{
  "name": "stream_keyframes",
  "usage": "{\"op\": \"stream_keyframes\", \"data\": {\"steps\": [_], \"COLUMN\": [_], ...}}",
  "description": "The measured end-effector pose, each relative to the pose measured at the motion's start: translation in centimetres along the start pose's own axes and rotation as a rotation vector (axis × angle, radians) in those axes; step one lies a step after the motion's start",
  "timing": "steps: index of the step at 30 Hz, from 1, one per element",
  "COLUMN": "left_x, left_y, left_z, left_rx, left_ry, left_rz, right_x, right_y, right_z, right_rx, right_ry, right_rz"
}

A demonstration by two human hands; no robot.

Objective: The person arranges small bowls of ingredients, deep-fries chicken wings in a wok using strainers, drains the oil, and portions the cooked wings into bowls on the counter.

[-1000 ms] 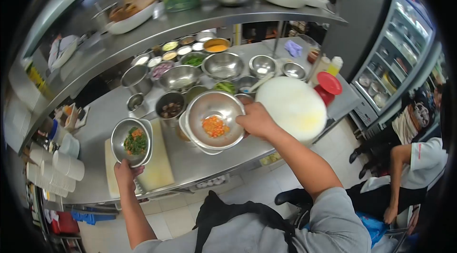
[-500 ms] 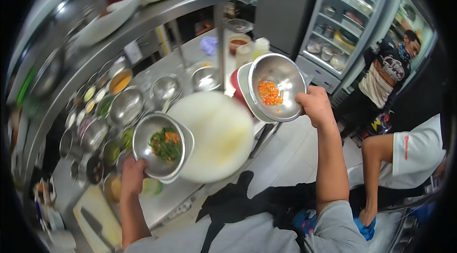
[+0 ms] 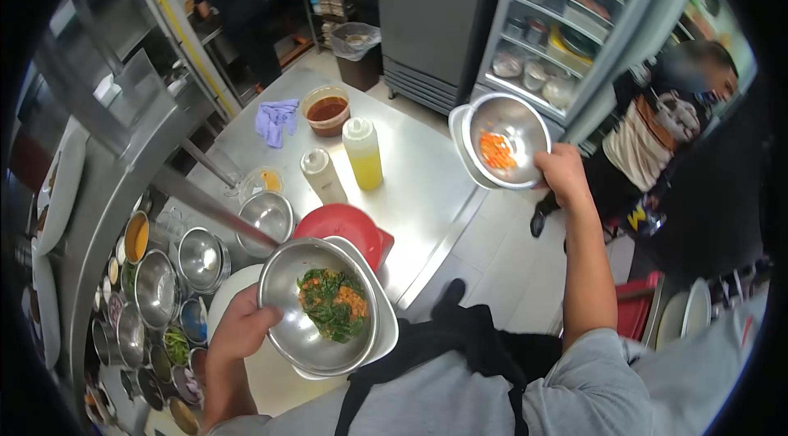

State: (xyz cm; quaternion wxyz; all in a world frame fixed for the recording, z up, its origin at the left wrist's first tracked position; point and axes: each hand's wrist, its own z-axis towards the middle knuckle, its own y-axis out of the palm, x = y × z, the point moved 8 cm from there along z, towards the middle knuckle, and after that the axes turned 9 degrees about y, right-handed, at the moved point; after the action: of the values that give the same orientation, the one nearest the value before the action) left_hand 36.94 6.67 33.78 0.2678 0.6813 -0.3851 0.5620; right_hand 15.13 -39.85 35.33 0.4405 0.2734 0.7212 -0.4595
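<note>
My left hand [image 3: 243, 323] grips the rim of a steel mixing bowl [image 3: 283, 342] with chopped green leaves and orange bits [image 3: 332, 305] in it. A white dish [image 3: 388, 329] sits under or behind this bowl. My right hand [image 3: 565, 173] is closed on the rim of a second steel bowl [image 3: 529, 134], which holds diced orange pieces [image 3: 497, 150]. Another white dish [image 3: 461, 141] shows behind that one. Both bowls are tilted and held up off the counter. Below the left bowl lies a round white cutting board [image 3: 287, 391], partly covered, with a red round object [image 3: 341, 227] beyond it.
On the steel counter [image 3: 419, 206] stand a yellow squeeze bottle [image 3: 363, 153], a pale squeeze bottle [image 3: 322, 178], a tub of brown sauce [image 3: 327, 112] and a purple cloth [image 3: 277, 122]. Many ingredient bowls [image 3: 156, 288] crowd the left. A person [image 3: 648, 124] stands right, another [image 3: 234, 13] far back.
My view has swung toward the back counter. Both bowls have travelled with my hands, still gripped. The left one now hangs nearer the red object, and the right one is before the glass-door fridge.
</note>
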Motion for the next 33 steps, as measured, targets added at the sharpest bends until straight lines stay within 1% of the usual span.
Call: {"op": "stream_keyframes", "data": {"steps": [2,4,6,7,8,9,10,11,12,14,15,16,17,18,20,22,23,25,26,28,29,30,32,33], "left_x": [1.2,1.7,3.3,4.9,5.2,5.3,5.5,4.7,3.9,2.3,2.7,3.0,2.9,2.8,1.1,-1.5,-2.2,-3.7,-4.3,-4.0,-4.8,-5.6,-5.5,-5.8], "left_y": [1.7,3.8,8.2,10.9,12.7,14.9,17.0,18.5,20.3,23.4,24.8,26.1,27.1,27.8,28.6,28.7,28.3,27.0,27.3,25.2,24.2,23.6,21.8,21.3], "left_z": [2.1,4.6,7.7,9.6,11.7,14.0,16.2,18.2,20.3,24.0,25.3,26.7,27.8,28.8,30.3,32.3,33.2,35.5,36.5,39.3,40.7,42.3,45.5,46.3], "left_rx": [0.048,0.105,0.159,0.168,0.211,0.213,0.210,0.240,0.262,0.223,0.233,0.247,0.295,0.327,0.447,0.507,0.577,0.720,0.726,0.889,0.915,0.949,0.994,1.021], "left_ry": [0.018,0.043,0.018,0.034,0.033,0.024,0.019,-0.022,-0.018,-0.134,-0.181,-0.226,-0.246,-0.236,-0.262,-0.285,-0.250,-0.185,-0.200,-0.156,-0.143,-0.157,-0.133,-0.144], "left_rz": [0.000,0.022,0.081,0.046,0.021,0.012,0.009,0.014,0.017,0.033,0.025,0.014,-0.046,-0.057,-0.140,-0.218,-0.219,-0.179,-0.201,-0.204,-0.165,-0.196,-0.155,-0.196], "right_x": [1.3,2.8,3.9,4.4,5.9,4.7,4.8,5.0,5.8,5.5,5.3,5.5,4.8,3.4,1.4,0.2,-0.5,-3.2,-4.0,-6.2,-6.6,-7.0,-7.8,-6.8], "right_y": [-1.5,-2.8,-3.8,-4.7,-5.0,-5.5,-5.7,-5.7,-5.6,-5.3,-5.2,-4.2,-3.1,-2.1,1.0,5.3,7.5,11.8,12.8,16.3,18.2,19.9,21.9,22.7], "right_z": [4.3,9.1,13.8,16.5,20.6,22.2,24.9,27.1,29.7,32.8,35.0,37.5,39.6,41.4,43.7,47.7,49.5,51.0,50.9,52.5,54.2,55.7,58.3,59.4], "right_rx": [0.022,-0.008,-0.063,-0.074,-0.084,-0.071,-0.058,-0.078,-0.152,-0.242,-0.254,-0.274,-0.294,-0.312,-0.411,-0.407,-0.414,-0.522,-0.537,-0.623,-0.630,-0.663,-0.649,-0.668], "right_ry": [0.008,0.024,-0.021,-0.043,-0.099,-0.133,-0.240,-0.231,-0.231,-0.138,-0.163,-0.242,-0.324,-0.354,-0.438,-0.574,-0.616,-0.558,-0.557,-0.387,-0.454,-0.472,-0.528,-0.351], "right_rz": [-0.074,-0.050,-0.096,-0.135,-0.185,-0.340,-0.385,-0.377,-0.411,-0.345,-0.340,-0.423,-0.509,-0.511,-0.549,-0.547,-0.523,-0.502,-0.524,-0.440,-0.449,-0.478,-0.419,-0.374]}}
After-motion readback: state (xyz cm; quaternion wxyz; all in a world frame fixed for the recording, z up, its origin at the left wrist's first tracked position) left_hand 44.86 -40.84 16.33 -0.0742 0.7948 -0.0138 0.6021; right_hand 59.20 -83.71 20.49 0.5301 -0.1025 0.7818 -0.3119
